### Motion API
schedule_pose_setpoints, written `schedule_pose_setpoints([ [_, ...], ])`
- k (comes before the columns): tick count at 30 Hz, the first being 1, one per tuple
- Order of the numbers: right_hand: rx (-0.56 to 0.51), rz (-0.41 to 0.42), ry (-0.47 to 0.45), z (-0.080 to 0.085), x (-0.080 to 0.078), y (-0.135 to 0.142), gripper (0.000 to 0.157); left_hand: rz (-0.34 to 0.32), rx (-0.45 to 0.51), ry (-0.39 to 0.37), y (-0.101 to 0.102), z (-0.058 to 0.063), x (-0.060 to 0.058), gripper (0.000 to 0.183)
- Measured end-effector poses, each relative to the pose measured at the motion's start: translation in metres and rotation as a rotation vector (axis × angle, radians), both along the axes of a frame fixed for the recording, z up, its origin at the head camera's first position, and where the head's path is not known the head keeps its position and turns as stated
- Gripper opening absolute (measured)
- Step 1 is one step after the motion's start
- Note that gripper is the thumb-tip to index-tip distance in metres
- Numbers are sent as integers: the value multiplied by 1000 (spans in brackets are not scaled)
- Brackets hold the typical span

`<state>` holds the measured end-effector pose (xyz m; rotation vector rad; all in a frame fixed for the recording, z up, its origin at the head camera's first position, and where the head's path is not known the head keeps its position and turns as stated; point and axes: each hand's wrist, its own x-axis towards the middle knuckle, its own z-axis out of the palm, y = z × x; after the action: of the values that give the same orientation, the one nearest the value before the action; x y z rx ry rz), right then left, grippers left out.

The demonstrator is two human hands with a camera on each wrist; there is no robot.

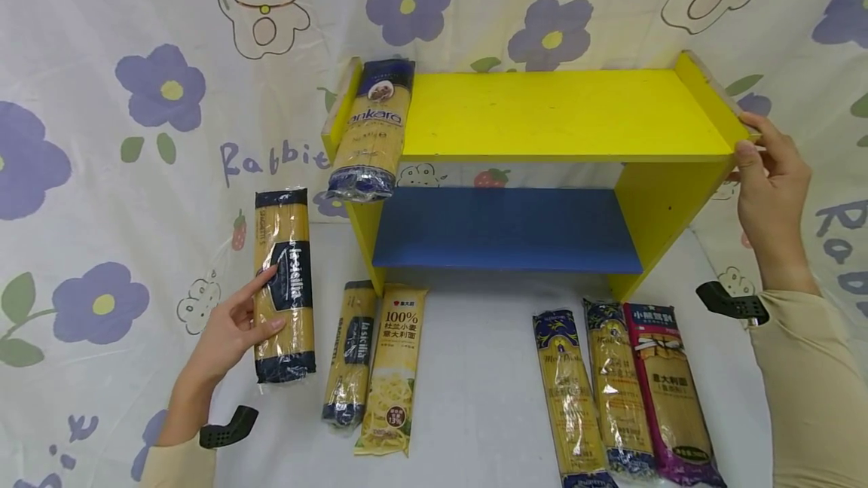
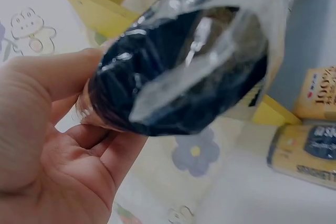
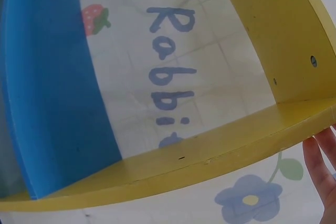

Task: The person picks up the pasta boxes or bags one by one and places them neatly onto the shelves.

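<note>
Navy-banded spaghetti packet (image 1: 293, 224) is in the left hand (image 1: 220, 337), pinched between thumb and fingers, to the left of the yellow shelf unit (image 1: 556, 111) and apart from it. The right hand (image 1: 776, 183) grips the unit's upper right end. An Ankara pasta packet (image 1: 373, 130) leans at the left end of the yellow top board, its lower end jutting past the front edge. Below, on the white surface (image 1: 475, 390), a matching spaghetti packet (image 1: 348, 367) lies beside a "100%" pasta packet (image 1: 393, 367); to the right, a red-and-purple pasta packet (image 1: 678, 405) lies next to two blue-and-gold ones.
</note>
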<state>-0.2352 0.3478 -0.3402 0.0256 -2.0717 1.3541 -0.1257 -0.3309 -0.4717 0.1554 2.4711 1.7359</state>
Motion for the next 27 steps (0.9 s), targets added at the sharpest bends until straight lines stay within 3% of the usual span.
schedule_pose_setpoints([
  [10, 14, -14, -11, -2, 0, 2, 36, -25, 90, 67, 14, 45, 0, 81],
  [27, -2, -5, -3, 1, 2, -2, 35, -70, 286, 259, 28, 106, -6, 82],
])
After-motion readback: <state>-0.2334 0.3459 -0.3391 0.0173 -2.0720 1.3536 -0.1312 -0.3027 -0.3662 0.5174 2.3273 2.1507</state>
